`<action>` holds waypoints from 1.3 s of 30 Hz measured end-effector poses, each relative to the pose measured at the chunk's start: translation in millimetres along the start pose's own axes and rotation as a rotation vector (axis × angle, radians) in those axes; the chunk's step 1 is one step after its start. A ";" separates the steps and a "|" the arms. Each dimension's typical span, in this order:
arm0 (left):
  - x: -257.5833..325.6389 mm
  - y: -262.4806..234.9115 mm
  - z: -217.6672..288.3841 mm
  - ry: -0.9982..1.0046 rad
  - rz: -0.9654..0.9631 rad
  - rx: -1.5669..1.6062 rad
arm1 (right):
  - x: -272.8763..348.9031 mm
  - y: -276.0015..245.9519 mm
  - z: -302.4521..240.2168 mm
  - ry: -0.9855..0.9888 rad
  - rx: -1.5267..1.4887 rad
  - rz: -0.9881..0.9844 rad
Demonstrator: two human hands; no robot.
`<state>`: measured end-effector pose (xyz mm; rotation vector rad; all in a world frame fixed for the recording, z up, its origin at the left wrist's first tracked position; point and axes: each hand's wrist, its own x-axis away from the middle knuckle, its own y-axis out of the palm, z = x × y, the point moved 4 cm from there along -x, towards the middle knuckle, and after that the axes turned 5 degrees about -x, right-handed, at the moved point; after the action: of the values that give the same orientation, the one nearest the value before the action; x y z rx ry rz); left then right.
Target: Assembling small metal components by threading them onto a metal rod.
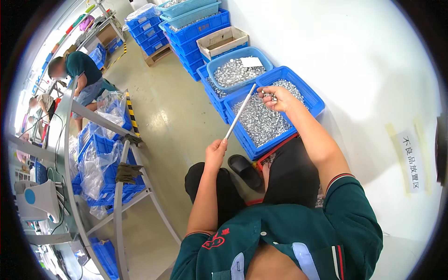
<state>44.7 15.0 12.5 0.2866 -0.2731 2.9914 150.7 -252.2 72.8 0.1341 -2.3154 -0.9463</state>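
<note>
My left hand (216, 153) is closed around the lower end of a slim silver rod (241, 111), which slants up and to the right. The rod's far tip reaches the edge of a blue crate (311, 89) holding many small silver metal parts (261, 126). Over that crate, my right hand (275, 98) has its fingers curled around a few small metal pieces (269, 96), close to the rod's tip but apart from it. The exact shape of the pieces is too small to make out.
Behind the crate stands a light-blue basket (268, 58) of similar parts with a white card (251, 62). Stacked blue crates (186, 49) are farther back. A white wall (364, 70) bounds the right; a metal-framed bench (122, 186) stands left. A co-worker (84, 70) bends over farther off.
</note>
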 end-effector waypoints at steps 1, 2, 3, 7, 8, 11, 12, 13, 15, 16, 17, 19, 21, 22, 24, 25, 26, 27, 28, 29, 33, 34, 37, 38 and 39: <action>0.3 -0.3 0.0 -0.001 -0.003 0.001 | -1.3 -0.7 -0.8 -0.025 -0.049 -0.003; 0.8 -0.4 0.1 -0.002 -0.007 0.001 | -2.3 -1.6 -0.4 -0.025 -0.046 -0.004; 1.5 -0.3 0.2 -0.001 -0.005 0.003 | -3.1 -2.5 -0.7 -0.046 -0.059 -0.009; 4.4 -1.1 4.7 0.017 0.001 -0.047 | 0.2 2.7 -1.4 -0.061 -0.112 -0.129; 5.0 -0.7 5.1 0.014 -0.013 -0.057 | 0.6 4.0 -0.8 -0.061 -0.112 -0.129; 4.9 0.8 4.7 0.033 -0.033 -0.045 | -0.3 4.2 -2.5 -0.124 -0.124 -0.098; 5.1 0.9 4.3 0.034 -0.033 -0.045 | -0.8 4.0 -1.7 -0.105 -0.129 -0.090; 5.1 1.3 4.4 0.034 -0.040 -0.041 | -0.8 4.4 -1.2 -0.086 -0.134 -0.083; 4.5 1.9 4.7 0.034 -0.047 -0.037 | 0.7 5.2 -0.9 -0.072 -0.134 -0.096; 4.6 2.1 4.9 0.039 -0.051 -0.044 | 1.9 6.2 -0.4 -0.058 -0.134 -0.109; 4.6 2.3 5.0 0.044 -0.054 -0.051 | 2.7 6.8 -0.7 -0.058 -0.134 -0.109; 4.9 2.8 5.4 0.041 -0.058 -0.060 | 3.8 6.8 0.0 -0.036 -0.132 -0.089; 5.0 3.1 4.9 0.037 -0.063 -0.070 | 4.1 6.9 0.1 -0.028 -0.096 -0.080; 4.6 2.9 4.0 0.042 -0.068 -0.072 | 4.3 7.5 -0.2 -0.020 -0.058 -0.071; 3.6 2.1 2.1 0.047 -0.073 -0.076 | 4.8 8.6 -2.0 0.016 -0.003 -0.045; 3.9 1.5 1.7 0.058 -0.063 -0.093 | 5.4 8.7 -1.5 0.054 0.053 -0.019; 4.3 1.0 1.4 0.070 -0.054 -0.110 | 5.7 10.1 -2.7 0.045 0.062 -0.020; 4.4 1.6 0.8 0.069 -0.054 -0.112 | 5.6 12.0 -2.9 0.037 0.070 -0.020; 3.4 1.4 0.7 0.053 -0.035 -0.098 | 5.0 16.7 -0.6 -0.005 0.088 -0.045; 2.8 0.8 0.6 0.037 -0.015 -0.083 | 5.1 20.2 3.0 -0.005 0.087 -0.045; 1.5 -0.4 1.4 0.003 -0.001 -0.080 | 7.1 31.0 6.8 -0.113 0.334 -0.141; 1.1 -0.5 1.0 0.003 0.005 -0.071 | 7.0 31.5 10.5 -0.081 0.458 -0.148; 0.7 -1.1 0.7 -0.004 0.019 -0.057 | 5.8 24.6 13.1 -0.008 0.394 -0.169; 0.7 -0.3 1.3 -0.010 0.026 -0.053 | 4.7 18.5 10.7 0.000 0.315 -0.153; 0.3 0.8 1.6 -0.009 0.023 -0.052 | 1.1 8.2 6.9 0.006 0.230 -0.056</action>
<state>44.6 14.0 14.0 0.2929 -0.3570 3.0009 146.8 -242.3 75.0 0.2975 -2.4204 -0.7020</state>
